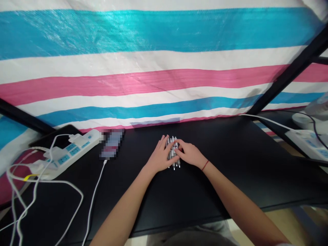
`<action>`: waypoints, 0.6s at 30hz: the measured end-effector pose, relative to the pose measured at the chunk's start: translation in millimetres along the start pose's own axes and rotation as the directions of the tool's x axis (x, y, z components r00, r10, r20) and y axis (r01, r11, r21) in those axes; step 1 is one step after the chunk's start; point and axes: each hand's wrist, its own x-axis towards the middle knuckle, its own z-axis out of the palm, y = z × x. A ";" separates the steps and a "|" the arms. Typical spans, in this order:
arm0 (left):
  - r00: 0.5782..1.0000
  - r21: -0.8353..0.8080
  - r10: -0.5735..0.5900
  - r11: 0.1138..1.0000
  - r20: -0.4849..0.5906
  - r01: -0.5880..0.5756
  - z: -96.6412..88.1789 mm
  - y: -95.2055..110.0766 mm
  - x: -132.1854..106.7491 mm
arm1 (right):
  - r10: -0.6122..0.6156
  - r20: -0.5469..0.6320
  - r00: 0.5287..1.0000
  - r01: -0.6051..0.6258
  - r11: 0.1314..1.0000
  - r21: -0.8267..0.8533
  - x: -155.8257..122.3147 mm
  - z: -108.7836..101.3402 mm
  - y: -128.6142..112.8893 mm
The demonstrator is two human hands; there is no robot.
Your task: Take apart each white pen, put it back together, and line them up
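Lying side by side on the black tabletop (230, 147), several pens (172, 153) form a compact row. The left hand (160, 156) rests, fingers spread, across the row's left side. The right hand (190, 154) touches the opposite side, fingers bent; whether they pinch a pen, I cannot tell.

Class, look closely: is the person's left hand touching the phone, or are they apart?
Apart. The head view shows a strip of bare black desk between the left hand and the phone.
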 end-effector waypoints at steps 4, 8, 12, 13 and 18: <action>1.000 0.031 -0.019 0.999 0.002 0.019 0.7 1.5 0.8 | 0.001 0.009 1.000 -0.002 1.000 0.030 -0.2 0.5 0.6; 1.000 0.052 0.008 0.999 0.020 -0.009 0.8 7.6 1.6 | 0.024 0.012 1.000 -0.022 0.992 -0.127 -0.8 -1.3 -1.5; 1.000 0.098 0.021 0.995 0.005 -0.022 3.0 17.4 1.0 | 0.075 -0.025 0.997 -0.078 0.976 -0.205 -2.0 -1.4 -1.5; 1.000 0.109 0.020 0.994 0.008 -0.021 3.8 19.9 0.7 | 0.088 -0.032 0.996 -0.093 0.975 -0.201 -2.1 -1.5 -0.7; 0.999 0.128 -0.004 0.992 0.049 -0.002 3.9 24.5 -0.6 | 0.150 -0.075 0.986 -0.152 0.988 -0.017 -0.4 -5.8 8.9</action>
